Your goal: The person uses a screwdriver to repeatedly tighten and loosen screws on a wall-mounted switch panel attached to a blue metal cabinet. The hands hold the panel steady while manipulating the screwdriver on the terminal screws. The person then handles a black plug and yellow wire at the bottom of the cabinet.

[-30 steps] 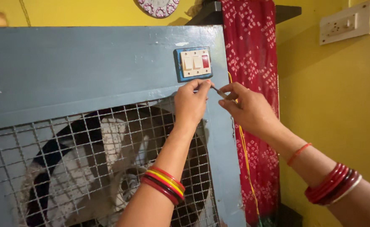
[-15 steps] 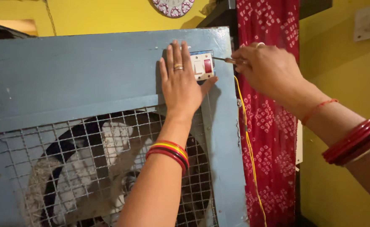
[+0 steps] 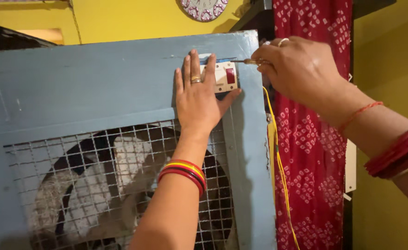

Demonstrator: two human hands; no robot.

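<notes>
Hands keep their places: left hand (image 3: 199, 99) flat beside switch plate (image 3: 225, 76), unmoved.

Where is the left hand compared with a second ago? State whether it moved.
Yes. The left hand moved up onto the white switch plate of the blue metal cooler, covering its left part.

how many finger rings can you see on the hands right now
2. One gold ring on the left hand, pressed flat by the switch box; one ring on the right hand. Others may be hidden.
</notes>
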